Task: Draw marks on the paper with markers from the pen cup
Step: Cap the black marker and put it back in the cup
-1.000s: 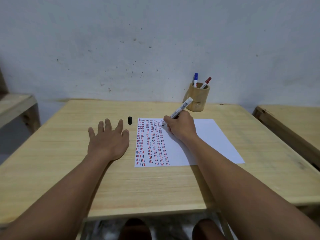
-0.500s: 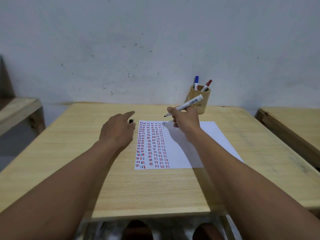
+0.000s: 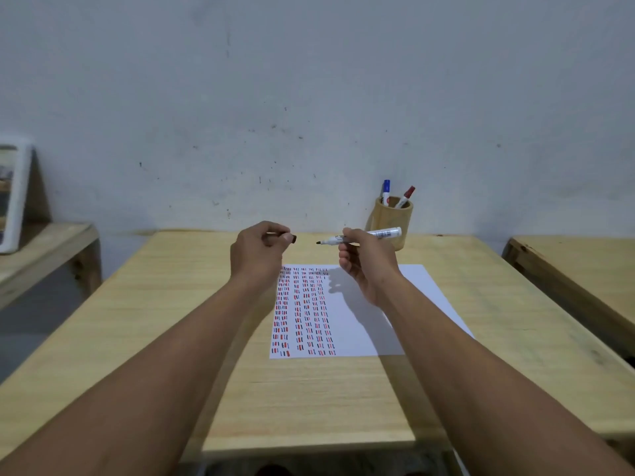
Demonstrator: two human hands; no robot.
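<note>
A small dark cap (image 3: 293,239) is pinched in the left hand (image 3: 258,255), and an uncapped marker (image 3: 359,237) is gripped in the right hand (image 3: 368,264), both raised above the paper (image 3: 417,292) with the tip aimed at the cap, a small gap between. If the two are brought together off-line, the fingers could be inked or the cap dropped. Most of the cap is hidden by the fingertips; the cup (image 3: 394,219) stands behind, holding two markers.

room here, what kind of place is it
Probably a plain classroom or workroom: wooden desk against a scuffed bare wall, more wooden benches beside it, and a pen cup by marked paper.
</note>
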